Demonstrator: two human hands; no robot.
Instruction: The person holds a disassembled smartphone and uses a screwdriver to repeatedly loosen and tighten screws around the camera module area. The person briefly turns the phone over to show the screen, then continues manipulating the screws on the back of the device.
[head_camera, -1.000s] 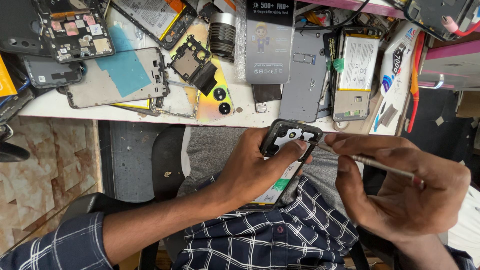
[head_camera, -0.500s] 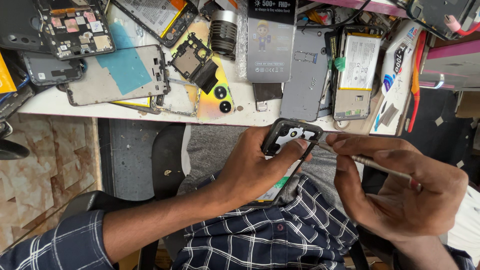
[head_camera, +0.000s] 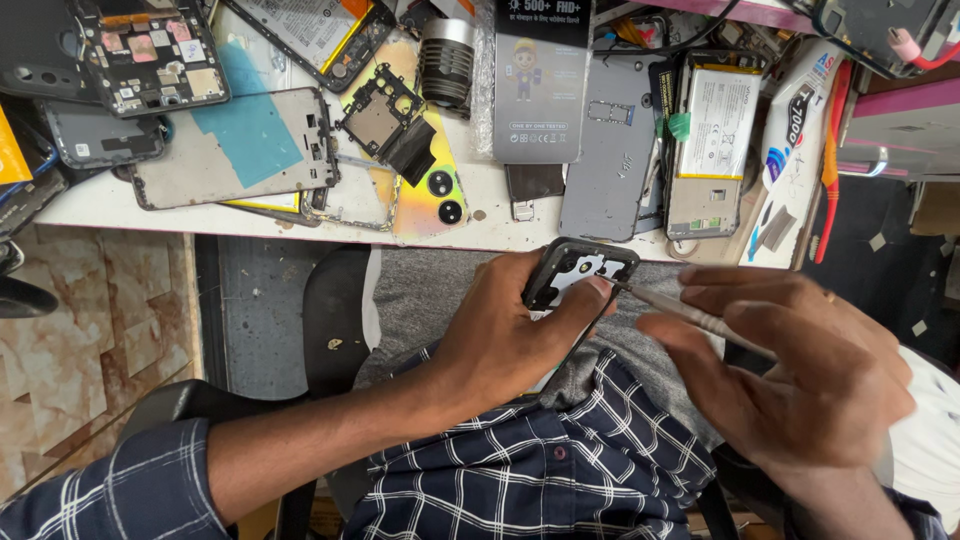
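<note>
1. Below the surface (head_camera: 300, 225) edge, over the lap, the left hand (head_camera: 505, 335) grips a phone (head_camera: 578, 275), its back shell already off.
2. The right hand (head_camera: 800, 375) pinches a thin metal tool (head_camera: 690, 318), tip at the phone's top edge.
3. Judged unfinished: inner parts remain seated.
4. The phone's long axis runs from the lap up-right toward the surface.

sleeve (head_camera: 110, 490): navy, white check | shirt (head_camera: 560, 470): same plaid, buttoned | forearms bare

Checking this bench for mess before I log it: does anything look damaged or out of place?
Yes. Opened phone bodies and a bare circuit board lie overlapping on the white table, covers removed. The phone in the left hand is also open.
</note>
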